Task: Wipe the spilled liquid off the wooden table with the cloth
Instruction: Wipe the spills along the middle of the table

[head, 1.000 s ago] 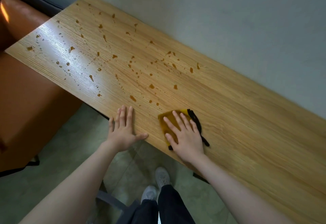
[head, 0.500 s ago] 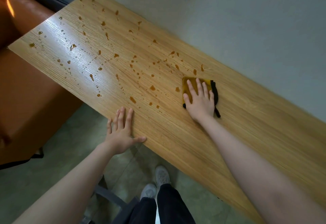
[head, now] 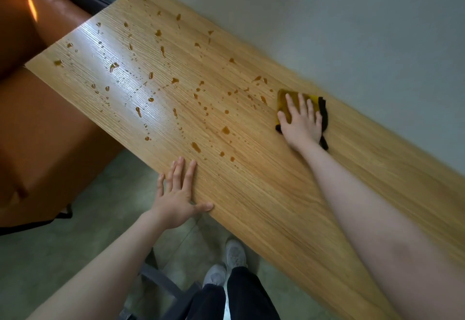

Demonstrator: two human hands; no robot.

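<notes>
Wiping in hand: right hand (head: 302, 124), fingers flat, pressed cloth (head: 284, 100) onto wooden table (head: 276, 206), centre right; left hand (head: 176, 198) open (bracing lower edge). Next: sweep toward upper-left spilled liquid (head: 176, 80).

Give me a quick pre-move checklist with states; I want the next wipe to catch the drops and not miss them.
1. Right hand flat on the cloth: ok.
2. Cloth flat on the wooden table: ok.
3. Left hand braced on the table's near edge, off the liquid: ok.
4. Amber drops left of the cloth remain: not ok.
5. Sweep path leftward free of objects: ok.
6. Cloth still absorbent: cannot tell.
</notes>
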